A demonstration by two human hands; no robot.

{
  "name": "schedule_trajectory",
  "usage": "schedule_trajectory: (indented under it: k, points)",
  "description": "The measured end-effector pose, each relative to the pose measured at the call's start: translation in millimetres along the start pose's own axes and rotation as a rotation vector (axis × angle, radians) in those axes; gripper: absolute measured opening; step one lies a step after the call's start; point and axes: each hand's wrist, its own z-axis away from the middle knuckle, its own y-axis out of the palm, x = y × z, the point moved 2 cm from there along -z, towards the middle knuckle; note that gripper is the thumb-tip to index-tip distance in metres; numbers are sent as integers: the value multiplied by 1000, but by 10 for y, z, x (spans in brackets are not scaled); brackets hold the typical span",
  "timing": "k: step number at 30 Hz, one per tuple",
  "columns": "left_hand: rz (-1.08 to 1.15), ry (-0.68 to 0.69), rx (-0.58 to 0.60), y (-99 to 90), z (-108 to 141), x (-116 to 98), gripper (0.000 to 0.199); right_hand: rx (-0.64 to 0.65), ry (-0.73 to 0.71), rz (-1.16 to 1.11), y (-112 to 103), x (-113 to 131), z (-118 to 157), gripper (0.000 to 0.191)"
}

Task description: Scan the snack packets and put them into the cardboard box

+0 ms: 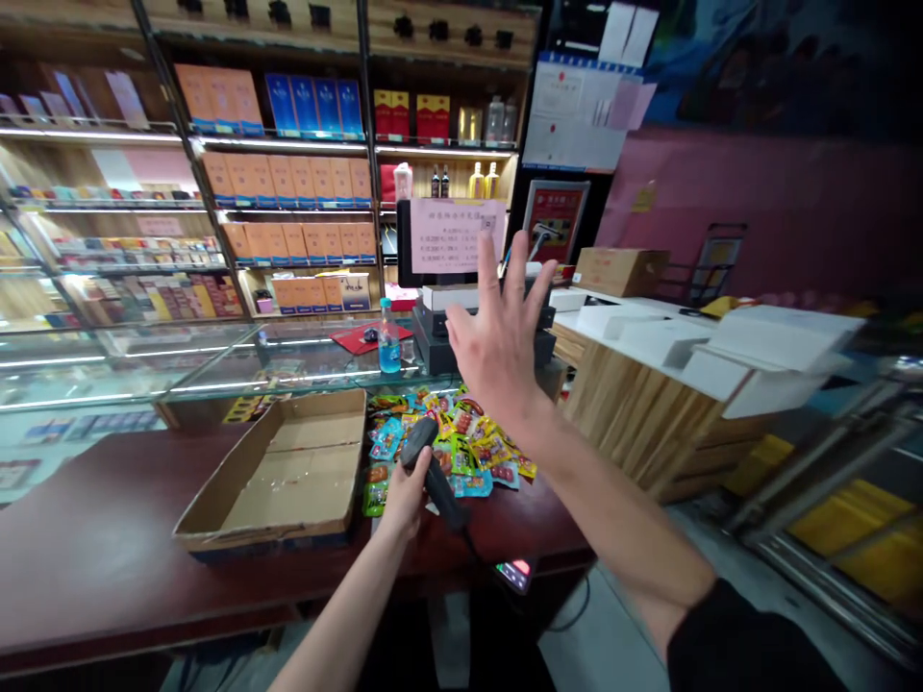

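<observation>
A black handheld scanner (441, 481) with a cable is in my left hand (406, 495), whose fingers are closed on it. It lies over a pile of small colourful snack packets (468, 444) on the dark red counter (122, 509). My right hand (497, 336) is raised above the packets with its fingers spread and nothing in it. Behind it stand a black register (431, 346) and a screen with a pink printed sheet (443, 235). An open cardboard tray (288, 529) sits left of the packets.
A blue drink bottle (388, 344) stands on the glass display case (216, 360) behind the tray. Lit shelves of boxes line the back wall. At the right are a wooden cabinet (638, 413), white boxes and a brown carton (620, 271). A lit phone (515, 574) is near the counter's front edge.
</observation>
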Motion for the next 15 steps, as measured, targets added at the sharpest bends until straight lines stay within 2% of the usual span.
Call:
schedule_trajectory:
  k: [2, 5, 8, 10, 12, 13, 15]
  points:
    - [-6, 10, -32, 7, 31, 35, 54, -9, -45, -4, 28, 41, -14, 27]
    - [3, 13, -45, 24, 70, 78, 57, 42, -9, -33, 53, -11, 253, 26]
    - [-2, 21, -79, 50, 79, 96, 59, 231, 195, -156, 126, -122, 850, 26]
    - [-21, 64, -129, 88, 60, 106, 58, 432, 365, -327, 250, -137, 1361, 44]
    - [-36, 107, -124, 166, 20, 132, 57, 632, 457, -568, 437, -92, 1832, 59]
    - [-38, 114, -94, 219, -10, 154, 56, 674, 498, -683, 541, -77, 2016, 60]
    - [-29, 92, 2, 334, -83, 208, 55, 609, 663, -740, 752, -134, 2265, 52]
